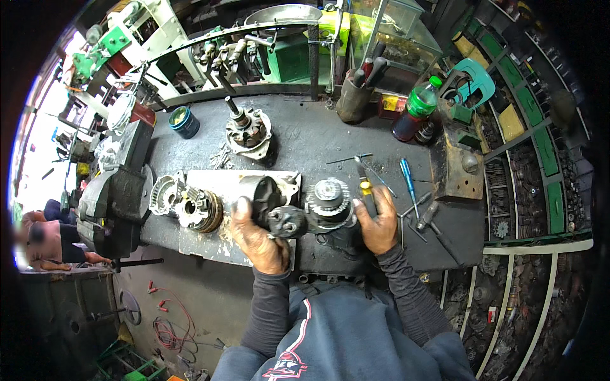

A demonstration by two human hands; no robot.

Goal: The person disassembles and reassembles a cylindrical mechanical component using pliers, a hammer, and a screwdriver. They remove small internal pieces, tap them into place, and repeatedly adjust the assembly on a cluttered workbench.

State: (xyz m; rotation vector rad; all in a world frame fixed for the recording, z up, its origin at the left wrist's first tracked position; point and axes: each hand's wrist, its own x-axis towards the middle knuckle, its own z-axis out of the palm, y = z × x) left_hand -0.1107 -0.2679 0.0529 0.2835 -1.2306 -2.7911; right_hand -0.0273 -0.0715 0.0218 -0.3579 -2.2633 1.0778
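Observation:
My left hand (pixel 257 238) grips a black cylindrical part (pixel 262 200) with a round, holed end piece (pixel 286 222), above the front of a pale board (pixel 235 181). My right hand (pixel 378 225) has its fingers curled beside a toothed silver-and-black round assembly (pixel 328 206) and a yellow-handled screwdriver (pixel 366 187); exactly what it grips is unclear. A gear-like ring assembly (pixel 198 211) and an open metal housing (pixel 166 193) sit on the board's left. Behind them stands a finned rotor on a flanged plate (pixel 248 133).
Dark workbench (pixel 305 127) holds a blue tub (pixel 184 122), tool holder (pixel 352 98), green-capped bottle (pixel 416 111), blue screwdriver (pixel 408 178) and T-handled tools (pixel 432 235). A black machine (pixel 111 213) is left, a rusty metal block (pixel 457 178) right. Another person (pixel 60 244) is at far left. Red cables (pixel 168 327) lie below.

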